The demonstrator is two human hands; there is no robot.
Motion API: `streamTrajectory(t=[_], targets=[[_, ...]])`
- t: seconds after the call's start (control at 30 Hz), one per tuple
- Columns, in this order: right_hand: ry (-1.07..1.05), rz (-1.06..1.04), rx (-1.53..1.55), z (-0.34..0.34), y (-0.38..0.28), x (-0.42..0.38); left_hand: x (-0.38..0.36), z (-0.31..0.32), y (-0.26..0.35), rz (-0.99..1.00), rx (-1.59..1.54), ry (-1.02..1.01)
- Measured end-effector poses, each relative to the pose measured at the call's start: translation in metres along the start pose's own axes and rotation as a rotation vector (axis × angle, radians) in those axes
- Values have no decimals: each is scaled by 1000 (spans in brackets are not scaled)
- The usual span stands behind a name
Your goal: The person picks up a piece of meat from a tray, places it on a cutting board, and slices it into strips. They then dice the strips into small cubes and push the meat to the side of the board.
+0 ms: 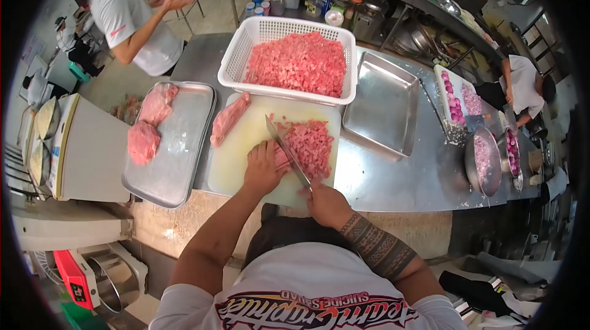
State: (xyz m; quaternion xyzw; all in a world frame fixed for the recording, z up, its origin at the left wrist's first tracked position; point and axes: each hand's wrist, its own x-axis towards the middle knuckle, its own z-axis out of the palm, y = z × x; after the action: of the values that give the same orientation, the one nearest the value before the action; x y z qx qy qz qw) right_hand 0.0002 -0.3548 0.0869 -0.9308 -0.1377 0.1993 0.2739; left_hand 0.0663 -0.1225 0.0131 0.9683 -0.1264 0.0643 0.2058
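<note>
My right hand is closed round the handle of a long kitchen knife, its blade slanting up and left across the cutting board. Under my left hand, with fingers curled and pressing down, are strips of raw meat right beside the blade. To the right of the blade lies a heap of diced meat. A longer uncut piece of meat rests at the board's upper left. Behind the board, a white perforated basket holds a large pile of diced meat.
On the left, a metal tray carries large pieces of meat. A bare metal pan sits right of the basket. Farther right are a board with onions and a bowl of chopped onion. Co-workers stand nearby.
</note>
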Motion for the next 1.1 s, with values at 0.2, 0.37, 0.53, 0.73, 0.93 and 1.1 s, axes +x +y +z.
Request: streamTrajectory(t=[0.2,0.37,0.53,0.73,0.93,1.1], targets=[[-27,33,27,-12,-5,3,-4,-4,0,76,-109,192],[-24,40,16,-20,-7,2,18,7,-11,-91,-74,190],[-56,101,-79,-54,-29,-34,22,5,-2,-105,161,21],[-86,15,-68,-42,-30,-23,22,15,-6,-66,161,117],[33,-8,-69,3,-24,61,22,11,-6,-83,130,86],[-24,96,-17,-38,-49,26,20,4,-22,-56,19,14]])
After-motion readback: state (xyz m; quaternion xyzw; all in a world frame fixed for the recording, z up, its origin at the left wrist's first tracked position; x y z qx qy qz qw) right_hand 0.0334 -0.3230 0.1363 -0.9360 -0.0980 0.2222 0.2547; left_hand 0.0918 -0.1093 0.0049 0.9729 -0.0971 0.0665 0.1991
